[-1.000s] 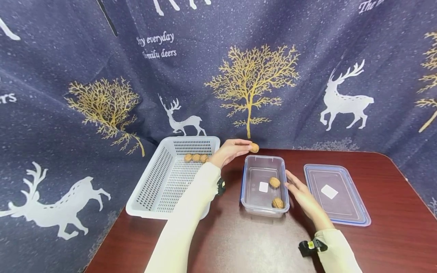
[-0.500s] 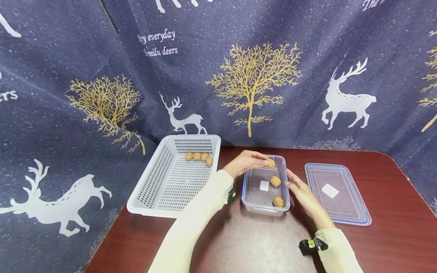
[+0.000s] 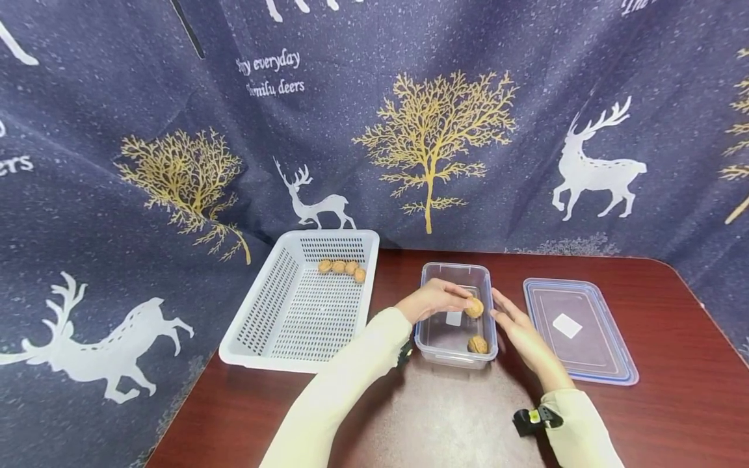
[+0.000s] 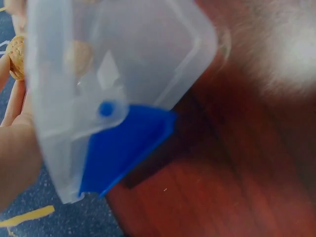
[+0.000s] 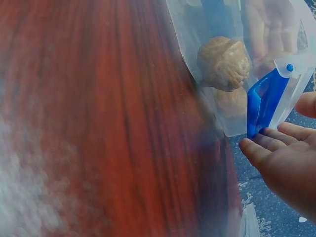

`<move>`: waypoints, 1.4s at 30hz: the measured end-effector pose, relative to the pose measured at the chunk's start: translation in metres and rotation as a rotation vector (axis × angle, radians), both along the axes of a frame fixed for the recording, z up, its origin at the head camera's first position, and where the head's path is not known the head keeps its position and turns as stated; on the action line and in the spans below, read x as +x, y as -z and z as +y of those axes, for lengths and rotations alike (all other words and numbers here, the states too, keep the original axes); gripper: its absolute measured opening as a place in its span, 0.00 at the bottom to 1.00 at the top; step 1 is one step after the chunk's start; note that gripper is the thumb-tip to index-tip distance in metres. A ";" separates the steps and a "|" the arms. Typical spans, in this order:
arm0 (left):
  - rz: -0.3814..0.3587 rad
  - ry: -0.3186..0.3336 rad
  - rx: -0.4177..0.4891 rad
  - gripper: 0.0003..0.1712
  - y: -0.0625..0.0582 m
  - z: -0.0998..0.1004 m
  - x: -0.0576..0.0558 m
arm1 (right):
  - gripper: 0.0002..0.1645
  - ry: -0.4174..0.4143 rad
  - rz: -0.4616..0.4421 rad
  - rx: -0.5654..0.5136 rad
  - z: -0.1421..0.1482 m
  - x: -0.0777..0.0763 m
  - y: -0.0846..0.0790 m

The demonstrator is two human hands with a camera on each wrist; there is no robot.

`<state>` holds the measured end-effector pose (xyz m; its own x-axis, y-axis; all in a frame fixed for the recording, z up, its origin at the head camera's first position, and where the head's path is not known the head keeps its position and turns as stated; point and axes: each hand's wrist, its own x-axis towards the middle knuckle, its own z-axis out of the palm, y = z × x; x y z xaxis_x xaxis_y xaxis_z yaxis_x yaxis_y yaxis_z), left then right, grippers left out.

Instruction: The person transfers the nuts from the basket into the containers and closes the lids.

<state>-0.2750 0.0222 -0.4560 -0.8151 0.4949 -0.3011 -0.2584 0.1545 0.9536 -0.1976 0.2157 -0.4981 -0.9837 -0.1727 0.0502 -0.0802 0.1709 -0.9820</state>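
Observation:
In the head view my left hand (image 3: 435, 300) pinches a walnut (image 3: 474, 308) over the clear plastic box (image 3: 433, 341). Another walnut (image 3: 478, 344) lies in the box's near right corner. The held nut covers the spot behind it there, but the left wrist view shows a blurred walnut (image 4: 79, 58) through the plastic wall, apart from the held one. My right hand (image 3: 521, 331) rests against the box's right side with extended fingers. Up close, its fingertips (image 5: 250, 147) meet the blue side clip (image 5: 266, 101).
A white perforated basket (image 3: 246, 354) stands left of the box, with several walnuts (image 3: 339, 267) in its far right corner. The box's lid (image 3: 576, 357), blue-edged, lies flat on the dark red table (image 3: 655, 312) to the right. A deer-patterned cloth hangs behind.
My left hand has carried its walnut rightward from beyond the box's far rim, then down and nearer, over the inside of the box. The right hand has stayed at the box's side.

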 end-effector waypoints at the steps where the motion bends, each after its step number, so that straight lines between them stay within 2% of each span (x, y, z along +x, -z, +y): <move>1: 0.001 0.004 -0.008 0.15 0.002 0.001 0.001 | 0.35 0.000 -0.001 0.000 0.000 0.000 0.000; 7: 0.008 0.028 -0.035 0.15 0.014 0.005 0.009 | 0.35 0.002 -0.006 -0.004 0.000 0.001 -0.001; 16: -0.019 -0.037 -0.033 0.14 0.023 0.008 0.013 | 0.35 0.003 -0.005 -0.002 0.000 0.001 -0.001; 21: -0.014 -0.032 -0.055 0.13 0.022 0.006 0.012 | 0.35 0.004 -0.005 -0.001 0.000 0.001 -0.001; 27: 0.003 -0.012 -0.081 0.13 0.011 0.002 0.007 | 0.35 0.001 -0.004 -0.011 0.000 0.001 0.000; 34: -0.004 -0.028 -0.019 0.17 -0.005 -0.006 -0.009 | 0.35 0.012 -0.015 -0.018 0.000 0.001 0.001; 42: 0.034 -0.066 0.051 0.21 -0.037 -0.024 -0.028 | 0.35 0.011 -0.019 -0.012 -0.001 0.001 0.000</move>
<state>-0.3033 -0.0023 -0.4186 -0.8560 0.4534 -0.2485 -0.2336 0.0895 0.9682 -0.1967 0.2150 -0.4978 -0.9862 -0.1618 0.0340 -0.0602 0.1603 -0.9852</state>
